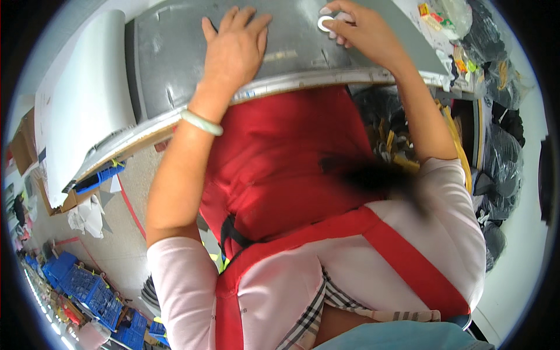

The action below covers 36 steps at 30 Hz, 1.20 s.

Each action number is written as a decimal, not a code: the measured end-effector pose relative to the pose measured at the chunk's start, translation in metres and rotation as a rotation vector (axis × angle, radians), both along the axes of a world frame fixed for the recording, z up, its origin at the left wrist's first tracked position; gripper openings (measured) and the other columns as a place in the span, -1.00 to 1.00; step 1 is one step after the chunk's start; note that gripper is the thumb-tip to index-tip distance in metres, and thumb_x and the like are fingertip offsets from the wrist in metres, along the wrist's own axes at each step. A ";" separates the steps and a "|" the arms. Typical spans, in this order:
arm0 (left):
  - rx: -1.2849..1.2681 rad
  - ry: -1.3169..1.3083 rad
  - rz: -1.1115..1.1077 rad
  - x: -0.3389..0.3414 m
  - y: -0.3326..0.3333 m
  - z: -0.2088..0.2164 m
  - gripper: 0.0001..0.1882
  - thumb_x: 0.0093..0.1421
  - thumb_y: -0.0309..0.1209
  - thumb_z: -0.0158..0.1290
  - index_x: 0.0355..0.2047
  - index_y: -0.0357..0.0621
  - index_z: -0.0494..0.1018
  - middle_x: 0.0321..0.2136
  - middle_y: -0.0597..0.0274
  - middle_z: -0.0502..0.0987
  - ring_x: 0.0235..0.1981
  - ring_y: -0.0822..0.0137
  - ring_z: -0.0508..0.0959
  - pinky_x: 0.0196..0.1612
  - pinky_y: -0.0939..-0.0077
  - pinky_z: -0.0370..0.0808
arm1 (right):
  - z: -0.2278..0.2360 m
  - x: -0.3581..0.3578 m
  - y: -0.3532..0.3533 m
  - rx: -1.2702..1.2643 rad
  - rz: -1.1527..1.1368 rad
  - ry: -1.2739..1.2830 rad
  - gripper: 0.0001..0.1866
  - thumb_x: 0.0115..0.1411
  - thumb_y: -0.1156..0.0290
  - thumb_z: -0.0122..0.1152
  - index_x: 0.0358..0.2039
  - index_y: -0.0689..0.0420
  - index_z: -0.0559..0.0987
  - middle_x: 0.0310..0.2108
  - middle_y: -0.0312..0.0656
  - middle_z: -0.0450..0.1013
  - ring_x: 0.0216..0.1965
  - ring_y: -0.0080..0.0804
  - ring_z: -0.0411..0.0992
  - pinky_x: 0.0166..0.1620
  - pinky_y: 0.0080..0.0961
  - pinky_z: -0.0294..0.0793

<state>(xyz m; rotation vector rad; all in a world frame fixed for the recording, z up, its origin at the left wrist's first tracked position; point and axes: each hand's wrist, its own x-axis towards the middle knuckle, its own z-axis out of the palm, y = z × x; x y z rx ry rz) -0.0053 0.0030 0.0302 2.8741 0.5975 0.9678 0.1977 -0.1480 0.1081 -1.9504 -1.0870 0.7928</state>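
Observation:
Spread flat over the worktable is a dark grey sheet [175, 70], smooth and slightly shiny with a few pale scuffs. My left hand [234, 49] lies palm down on it, fingers stretched and apart. Farther right, my right hand [364, 29] is closed on a small white round object [325, 23]. The thumb presses against this object; its exact kind cannot be made out. A short pale strip [280, 56] shows on the sheet between my hands.
A large white roll [87, 76] lies at the table's left end. Plastic-wrapped bundles [501, 169] stand on the right, with small packages [431, 16] on the table's far right. Blue crates [87, 291] sit on the floor at lower left. The table's pale front edge [315, 79] borders my red apron.

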 end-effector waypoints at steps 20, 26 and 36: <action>-0.156 0.074 -0.003 0.002 -0.003 -0.003 -0.67 0.38 -0.27 0.05 0.11 0.06 0.55 0.16 0.22 0.49 0.32 0.05 0.36 0.33 -0.55 0.07 | -0.044 0.076 0.128 0.319 0.250 -0.838 -0.71 0.25 0.28 0.24 -0.40 0.30 0.57 -0.43 0.11 0.52 -0.34 0.16 0.49 -0.20 -0.09 0.46; -0.174 0.068 0.006 0.000 -0.002 -0.005 -0.67 0.37 -0.27 0.05 0.11 0.05 0.54 0.16 0.21 0.49 0.32 0.05 0.36 0.33 -0.55 0.07 | -0.037 0.068 0.128 0.076 -0.033 -0.328 -0.81 0.19 0.38 0.24 -0.40 0.27 0.58 -0.50 -0.03 0.56 -0.47 -0.15 0.54 -0.35 -0.23 0.51; -0.175 0.085 0.010 0.000 -0.002 -0.006 -0.65 0.39 -0.25 0.02 0.14 0.04 0.51 0.18 0.22 0.47 0.35 0.05 0.31 0.33 -0.56 0.04 | -0.014 0.069 0.135 0.399 0.252 0.079 -0.84 0.23 0.42 0.29 -0.25 0.24 0.62 -0.53 -0.20 0.54 -0.58 -0.54 0.47 -0.51 -0.55 0.47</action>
